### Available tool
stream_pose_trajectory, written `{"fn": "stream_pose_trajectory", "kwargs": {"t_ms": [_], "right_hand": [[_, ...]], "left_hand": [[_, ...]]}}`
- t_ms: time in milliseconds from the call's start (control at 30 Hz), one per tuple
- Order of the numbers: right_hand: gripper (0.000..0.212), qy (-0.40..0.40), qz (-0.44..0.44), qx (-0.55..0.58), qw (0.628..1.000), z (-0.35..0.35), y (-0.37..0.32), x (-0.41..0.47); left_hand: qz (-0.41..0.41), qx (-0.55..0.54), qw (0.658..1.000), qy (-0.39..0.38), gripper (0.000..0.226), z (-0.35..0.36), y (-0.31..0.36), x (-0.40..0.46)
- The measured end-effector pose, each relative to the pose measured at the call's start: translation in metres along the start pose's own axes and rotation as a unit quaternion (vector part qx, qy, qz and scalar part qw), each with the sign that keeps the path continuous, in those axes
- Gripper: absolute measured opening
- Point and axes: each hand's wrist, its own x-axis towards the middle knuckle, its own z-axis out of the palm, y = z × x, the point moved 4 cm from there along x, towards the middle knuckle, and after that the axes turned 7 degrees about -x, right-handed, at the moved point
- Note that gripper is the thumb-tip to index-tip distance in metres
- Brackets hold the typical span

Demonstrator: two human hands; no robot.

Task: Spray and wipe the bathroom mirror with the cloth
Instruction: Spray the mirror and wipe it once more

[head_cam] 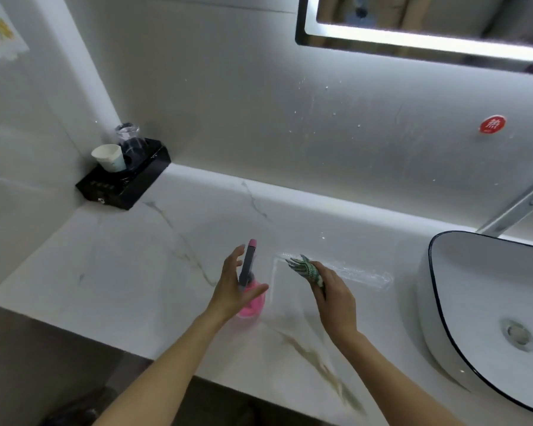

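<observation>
Standing near the desk's front edge, the pink spray bottle sits beside the left hand, fingers released around it. The right hand fingers clench a green cloth. The mirror hangs above the sink.

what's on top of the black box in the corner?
On the black box: a white paper cup and an upturned clear glass behind it. Whether anything lies under the glass can't be seen.
</observation>
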Motion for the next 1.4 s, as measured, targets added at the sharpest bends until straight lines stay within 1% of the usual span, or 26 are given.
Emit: {"fn": "stream_pose_trajectory", "kwargs": {"t_ms": [67,133,233,367,500,533,600,733,800,867,933,1067,1200,1267,1333,1400], "right_hand": [[0.036,0.009,0.015,-0.002,1.0,-0.006,-0.003,0.004],[0.035,0.024,0.032,0.007,0.999,-0.012,-0.005,0.007],[0.035,0.04,0.055,0.007,0.998,-0.018,-0.007,0.011],[0.035,0.062,0.073,-0.007,0.995,-0.021,-0.007,0.017],[0.036,0.088,0.073,-0.007,0.993,-0.036,-0.011,0.027],[0.037,0.094,0.072,-0.007,0.993,-0.042,-0.013,0.032],[0.037,0.118,0.07,-0.006,0.991,-0.058,-0.019,0.044],[0.035,0.176,0.042,-0.01,0.983,-0.111,-0.035,0.085],[0.035,0.208,0.011,-0.021,0.978,-0.146,-0.043,0.11],[0.036,0.249,-0.025,-0.038,0.967,-0.188,-0.051,0.134],[0.039,0.291,-0.056,-0.061,0.953,-0.23,-0.058,0.156],[0.04,0.372,-0.102,-0.102,0.917,-0.314,-0.073,0.191],[0.035,0.428,-0.162,-0.146,0.877,-0.38,-0.096,0.215],[0.034,0.451,-0.192,-0.171,0.855,-0.407,-0.107,0.224],[0.037,0.472,-0.211,-0.185,0.836,-0.431,-0.117,0.232],[0.04,0.49,-0.226,-0.189,0.821,-0.452,-0.126,0.24]], "left_hand": [[0.035,0.012,0.999,-0.016,0.083,0.004,0.001,0.009],[0.065,-0.007,0.998,-0.008,0.07,0.006,0.005,0.013],[0.085,-0.018,0.996,0.009,0.063,0.009,0.008,0.016],[0.118,-0.019,0.993,0.007,0.068,0.01,0.017,0.019],[0.168,-0.05,0.984,0.017,0.078,0.009,0.056,0.03],[0.183,-0.053,0.982,0.014,0.078,0.008,0.071,0.034],[0.226,-0.043,0.973,0.012,0.065,0.005,0.106,0.043],[0.285,-0.082,0.955,-0.014,0.054,-0.004,0.198,0.062],[0.342,-0.071,0.937,-0.012,0.051,-0.008,0.251,0.072],[0.407,-0.061,0.911,-0.006,0.047,-0.012,0.305,0.078],[0.444,-0.052,0.895,0.005,0.046,-0.015,0.354,0.086],[0.47,-0.07,0.879,0.042,0.04,-0.023,0.436,0.096],[0.493,-0.078,0.864,0.067,0.045,-0.029,0.497,0.104],[0.507,-0.076,0.854,0.095,0.038,-0.033,0.521,0.113],[0.519,-0.078,0.843,0.121,0.031,-0.038,0.546,0.122],[0.527,-0.084,0.835,0.131,0.021,-0.044,0.573,0.13]]}}
